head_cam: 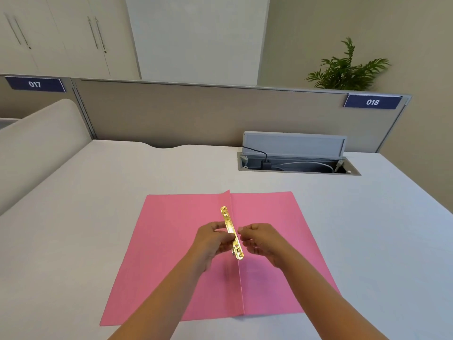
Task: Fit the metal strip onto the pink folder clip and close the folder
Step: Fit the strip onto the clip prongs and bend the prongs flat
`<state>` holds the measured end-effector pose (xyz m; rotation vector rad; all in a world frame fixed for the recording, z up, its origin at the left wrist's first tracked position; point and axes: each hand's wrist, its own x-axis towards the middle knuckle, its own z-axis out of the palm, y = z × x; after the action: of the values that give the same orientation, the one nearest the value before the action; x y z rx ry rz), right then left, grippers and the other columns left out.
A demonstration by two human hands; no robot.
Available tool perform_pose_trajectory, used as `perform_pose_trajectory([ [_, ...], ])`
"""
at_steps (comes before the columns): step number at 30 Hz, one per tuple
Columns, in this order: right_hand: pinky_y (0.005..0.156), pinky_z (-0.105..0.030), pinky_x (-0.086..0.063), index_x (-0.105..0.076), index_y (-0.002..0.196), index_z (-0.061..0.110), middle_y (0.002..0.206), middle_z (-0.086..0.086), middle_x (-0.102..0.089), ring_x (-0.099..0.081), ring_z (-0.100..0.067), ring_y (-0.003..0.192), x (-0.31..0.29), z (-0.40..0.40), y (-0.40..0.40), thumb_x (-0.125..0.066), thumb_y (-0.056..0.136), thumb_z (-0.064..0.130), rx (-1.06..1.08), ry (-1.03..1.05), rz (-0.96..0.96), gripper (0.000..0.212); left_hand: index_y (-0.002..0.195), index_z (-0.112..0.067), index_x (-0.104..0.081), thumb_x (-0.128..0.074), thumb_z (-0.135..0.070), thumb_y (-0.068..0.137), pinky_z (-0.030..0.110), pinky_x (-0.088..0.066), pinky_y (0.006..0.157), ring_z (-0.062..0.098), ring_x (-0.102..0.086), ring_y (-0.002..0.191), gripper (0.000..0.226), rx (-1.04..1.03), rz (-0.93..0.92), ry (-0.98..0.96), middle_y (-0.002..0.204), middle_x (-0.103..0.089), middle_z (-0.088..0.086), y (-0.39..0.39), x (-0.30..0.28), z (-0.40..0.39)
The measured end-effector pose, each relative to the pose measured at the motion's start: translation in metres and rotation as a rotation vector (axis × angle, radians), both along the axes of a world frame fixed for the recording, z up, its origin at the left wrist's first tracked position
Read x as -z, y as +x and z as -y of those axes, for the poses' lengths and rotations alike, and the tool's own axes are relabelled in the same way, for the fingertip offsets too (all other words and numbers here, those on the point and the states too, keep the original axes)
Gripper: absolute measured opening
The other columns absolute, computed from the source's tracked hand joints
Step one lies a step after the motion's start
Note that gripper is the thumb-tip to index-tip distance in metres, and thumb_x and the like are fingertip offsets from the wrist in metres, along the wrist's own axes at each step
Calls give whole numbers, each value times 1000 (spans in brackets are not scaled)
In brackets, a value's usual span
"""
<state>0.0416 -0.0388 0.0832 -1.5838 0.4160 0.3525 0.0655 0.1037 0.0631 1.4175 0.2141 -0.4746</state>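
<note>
A pink folder [171,253] lies open and flat on the white desk, its spine fold running from far to near down the middle. A gold metal strip [226,218] with small holes at both ends is held just above the spine, lengthwise along it. My left hand [212,244] pinches the strip's middle from the left side. My right hand [261,241] sits close on the right, fingertips curled at the strip's edge; whether they touch it is unclear. The folder's clip prongs are hidden under the hands.
An open grey cable box [297,163] with cords is sunk into the desk at the back right. A beige partition [208,114] with labels 017 and 018 closes off the far edge. A padded divider [36,148] rises at the left.
</note>
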Motion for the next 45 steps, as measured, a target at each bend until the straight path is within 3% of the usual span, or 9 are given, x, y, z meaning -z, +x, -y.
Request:
perform_pose_trajectory([
  [6, 55, -17, -46, -68, 100, -5, 66, -5, -58, -52, -10, 57, 4, -7, 9, -63, 84, 5, -6, -39, 2, 19, 127, -6, -49, -66, 14, 75, 23, -57, 53, 18, -64, 53, 58, 66, 8, 49, 76, -66, 15, 6, -2, -5],
  [9, 54, -17, -46, -68, 83, 2, 64, -6, -58, -51, -11, 56, 4, -7, 12, -61, 84, 0, -1, -46, -5, 7, 124, -7, -50, -68, 9, 75, 23, -56, 51, 16, -62, 52, 55, 75, 3, 81, 73, -66, 14, 10, -2, -6],
  [14, 55, -20, -48, -63, 69, 4, 65, -9, -58, -51, -14, 55, -1, -3, 24, -57, 86, -3, 75, -44, -1, 19, 119, -1, -56, -61, -1, 83, 24, -42, 51, 15, -53, 59, 37, -61, 53, 214, 77, -63, 7, 35, 8, -14],
  [20, 52, -19, -50, -60, 72, 5, 65, -8, -59, -54, -13, 54, -5, -3, 36, -53, 89, -1, 37, -67, -26, 19, 134, -8, -46, -43, -10, 96, 28, -44, 59, 24, -57, 89, 38, 5, 51, 153, 118, -57, 17, 49, 20, -2],
  [25, 42, -14, -46, -62, 70, 5, 59, -7, -56, -48, -10, 45, -2, -7, 43, -54, 87, -2, 22, -97, -16, 20, 122, -10, -60, -38, -8, 96, 27, -41, 57, 21, -59, 86, 34, 41, 47, 22, 98, -64, 10, 50, 21, 9],
  [30, 42, -13, -47, -63, 73, 7, 60, -6, -56, -48, -10, 47, 5, -9, 45, -57, 87, -1, 25, -120, 10, 17, 106, -16, -64, -39, -6, 94, 35, -46, 72, 25, -58, 98, 30, 12, 56, -18, 107, -62, 11, 49, 25, 9],
  [32, 42, -12, -47, -64, 79, 6, 62, -5, -57, -49, -11, 49, 6, -11, 45, -58, 86, 0, 20, -132, 24, 11, 98, -18, -65, -39, -8, 93, 35, -48, 72, 22, -59, 88, 28, 14, 61, -31, 105, -61, 12, 47, 25, 8],
  [42, 43, -12, -45, -62, 73, 9, 62, -4, -57, -51, -10, 51, 12, -15, 43, -57, 85, -2, -5, -212, 34, 17, 112, -14, -59, -28, 8, 84, 35, -50, 68, 26, -54, 72, 47, 39, 10, -52, 87, -56, 16, 42, 27, 10],
  [45, 46, -14, -46, -63, 78, 7, 64, -4, -58, -53, -9, 53, 12, -16, 43, -57, 85, -2, -5, -218, 40, 13, 103, -17, -60, -26, 7, 83, 37, -48, 64, 27, -52, 65, 46, 26, -47, -106, 80, -54, 15, 39, 25, 9],
])
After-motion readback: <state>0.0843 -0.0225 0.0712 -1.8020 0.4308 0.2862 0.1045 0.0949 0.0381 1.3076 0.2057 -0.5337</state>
